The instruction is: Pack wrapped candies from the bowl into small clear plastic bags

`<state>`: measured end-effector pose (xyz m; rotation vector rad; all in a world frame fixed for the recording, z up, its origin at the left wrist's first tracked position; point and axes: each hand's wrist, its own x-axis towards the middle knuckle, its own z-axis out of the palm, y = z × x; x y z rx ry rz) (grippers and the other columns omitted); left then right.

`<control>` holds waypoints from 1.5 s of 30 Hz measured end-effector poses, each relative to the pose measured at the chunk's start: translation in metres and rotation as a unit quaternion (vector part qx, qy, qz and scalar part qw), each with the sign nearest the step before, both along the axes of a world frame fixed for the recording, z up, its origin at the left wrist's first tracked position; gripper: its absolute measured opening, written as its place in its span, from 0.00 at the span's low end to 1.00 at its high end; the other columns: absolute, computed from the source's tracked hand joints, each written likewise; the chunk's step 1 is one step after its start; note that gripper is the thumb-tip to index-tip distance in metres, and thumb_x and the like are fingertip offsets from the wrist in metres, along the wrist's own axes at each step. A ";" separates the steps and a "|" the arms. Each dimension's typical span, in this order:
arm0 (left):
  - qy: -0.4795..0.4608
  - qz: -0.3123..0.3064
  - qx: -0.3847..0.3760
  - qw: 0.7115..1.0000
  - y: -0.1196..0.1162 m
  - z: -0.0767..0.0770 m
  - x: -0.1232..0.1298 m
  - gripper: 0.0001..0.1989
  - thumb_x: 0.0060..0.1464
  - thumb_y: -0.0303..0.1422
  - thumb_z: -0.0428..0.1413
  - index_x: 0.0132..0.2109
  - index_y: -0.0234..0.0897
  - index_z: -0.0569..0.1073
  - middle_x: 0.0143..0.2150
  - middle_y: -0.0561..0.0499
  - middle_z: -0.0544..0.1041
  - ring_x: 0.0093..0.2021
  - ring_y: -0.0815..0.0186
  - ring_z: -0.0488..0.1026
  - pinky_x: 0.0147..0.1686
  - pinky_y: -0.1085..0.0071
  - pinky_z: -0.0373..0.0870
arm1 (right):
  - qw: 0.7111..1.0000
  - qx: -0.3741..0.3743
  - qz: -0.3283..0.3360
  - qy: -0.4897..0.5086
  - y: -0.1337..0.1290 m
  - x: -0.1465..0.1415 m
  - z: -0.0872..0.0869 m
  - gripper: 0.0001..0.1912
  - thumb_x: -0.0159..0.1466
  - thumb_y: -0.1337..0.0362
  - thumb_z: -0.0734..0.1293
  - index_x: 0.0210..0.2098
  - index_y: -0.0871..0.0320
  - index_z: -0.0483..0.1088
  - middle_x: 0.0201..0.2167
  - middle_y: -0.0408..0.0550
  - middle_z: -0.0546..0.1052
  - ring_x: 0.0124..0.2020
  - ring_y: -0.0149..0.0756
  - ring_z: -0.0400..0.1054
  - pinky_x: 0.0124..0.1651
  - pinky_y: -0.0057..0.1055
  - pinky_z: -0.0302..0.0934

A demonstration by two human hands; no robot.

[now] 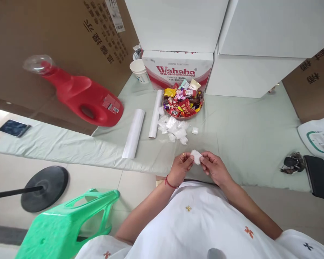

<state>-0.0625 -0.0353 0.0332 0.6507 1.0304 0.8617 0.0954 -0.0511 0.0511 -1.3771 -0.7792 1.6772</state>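
Between my two hands, near the table's front edge, is a small white folded piece (196, 157) that looks like thin paper or tissue. My left hand (181, 166) pinches its left side, and my right hand (214, 166) pinches its right side. Just beyond lies a loose pile of crumpled white, partly see-through pieces (175, 127). One small white packet (194, 131) sits apart, right of that pile. Behind the pile stands a round dish (184, 117) heaped with wrapped candies (183, 99).
Two white rolls (134, 133) (156, 114) lie left of the pile. A red jug (88, 97), paper cups (139, 71) and a Wahaha carton (178, 69) stand farther back. At right are keys (293, 163), a black phone (320, 176) and a white bottle (320, 136). A green stool (67, 219) stands below left.
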 end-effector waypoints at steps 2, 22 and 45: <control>0.000 -0.013 -0.009 1.000 0.000 0.001 0.001 0.26 0.47 0.54 0.68 0.32 0.36 0.71 0.25 0.56 0.71 0.22 0.76 0.54 0.24 0.72 0.47 | 1.000 -0.018 0.003 0.017 -0.001 0.007 0.001 0.25 0.54 0.43 0.76 0.34 0.57 0.71 0.22 0.38 0.70 0.19 0.24 0.53 0.18 0.23 0.47; 0.045 -0.022 -0.003 0.999 0.002 0.000 0.012 0.28 0.49 0.57 0.66 0.32 0.36 0.71 0.24 0.56 0.71 0.21 0.76 0.58 0.22 0.73 0.47 | 0.925 0.242 0.074 -0.283 -0.003 0.030 -0.023 0.10 0.69 0.56 0.67 0.43 0.54 0.76 0.34 0.46 0.77 0.34 0.34 0.70 0.39 0.32 0.66; -0.083 0.013 -0.067 0.994 0.003 0.008 0.006 0.30 0.45 0.50 0.72 0.48 0.41 0.70 0.49 0.48 0.78 0.44 0.62 0.80 0.31 0.71 0.77 | 0.963 -0.119 -0.093 0.223 0.005 0.046 -0.019 0.16 0.49 0.66 0.80 0.36 0.57 0.76 0.27 0.40 0.69 0.20 0.19 0.51 0.15 0.15 0.47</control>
